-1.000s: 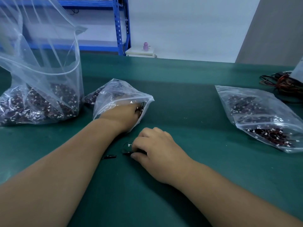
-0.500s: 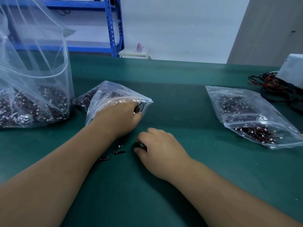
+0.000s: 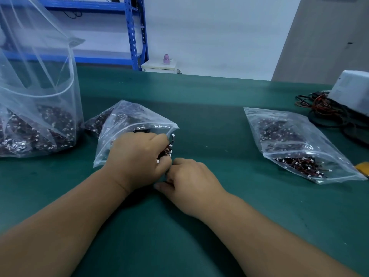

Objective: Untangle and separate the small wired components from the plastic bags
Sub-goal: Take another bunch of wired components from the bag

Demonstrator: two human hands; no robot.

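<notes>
My left hand (image 3: 137, 156) is out of the small clear bag (image 3: 127, 118) at the mouth and grips a clump of wired components (image 3: 169, 146), dark red-black wires with white plugs that poke out past the fingers. My right hand (image 3: 191, 182) rests on the green table right beside it, fingers curled and touching the left hand's fingertips; what they pinch is hidden. A big open bag (image 3: 40, 120) full of the same components stands at the left. Another filled bag (image 3: 295, 144) lies flat at the right.
The green table mat (image 3: 219, 124) spreads across the view. A tangle of black and red cables (image 3: 327, 110) and a white box (image 3: 351, 90) sit at the far right edge. A yellow object (image 3: 362, 167) peeks in beside the right bag. Blue shelving (image 3: 133, 31) stands behind.
My left hand has come out of the small bag with a clump of components. My right hand slid up to meet it. The loose pieces on the mat are now covered by the hands.
</notes>
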